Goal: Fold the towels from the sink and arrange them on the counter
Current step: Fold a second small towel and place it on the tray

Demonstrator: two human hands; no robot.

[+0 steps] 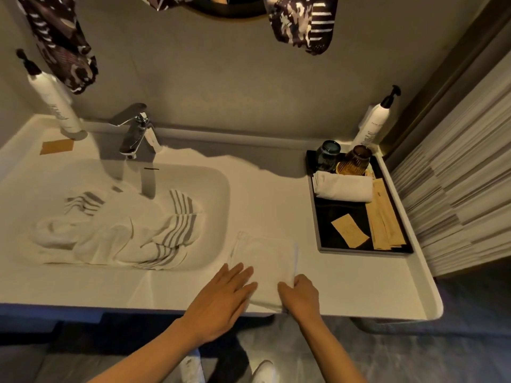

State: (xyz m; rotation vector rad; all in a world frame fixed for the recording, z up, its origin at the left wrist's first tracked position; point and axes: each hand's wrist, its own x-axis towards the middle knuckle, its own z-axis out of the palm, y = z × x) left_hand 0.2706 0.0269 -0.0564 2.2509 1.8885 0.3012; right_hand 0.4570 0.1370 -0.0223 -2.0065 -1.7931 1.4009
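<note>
Two bare forearms, no sleeves, hands (221,302) without rings, white shoes (265,371) below (partly hidden)

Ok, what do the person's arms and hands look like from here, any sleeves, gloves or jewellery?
Both forearms are bare as far as the frame shows: no sleeves, no gloves. The left hand and right hand show no rings, watch or bands that I can make out.

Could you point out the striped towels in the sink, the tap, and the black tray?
striped towels (132,230): head view, on the crumpled middle of the heap.
tap (135,134): head view, on its chrome body.
black tray (343,217): head view, on its bare dark floor.
</note>
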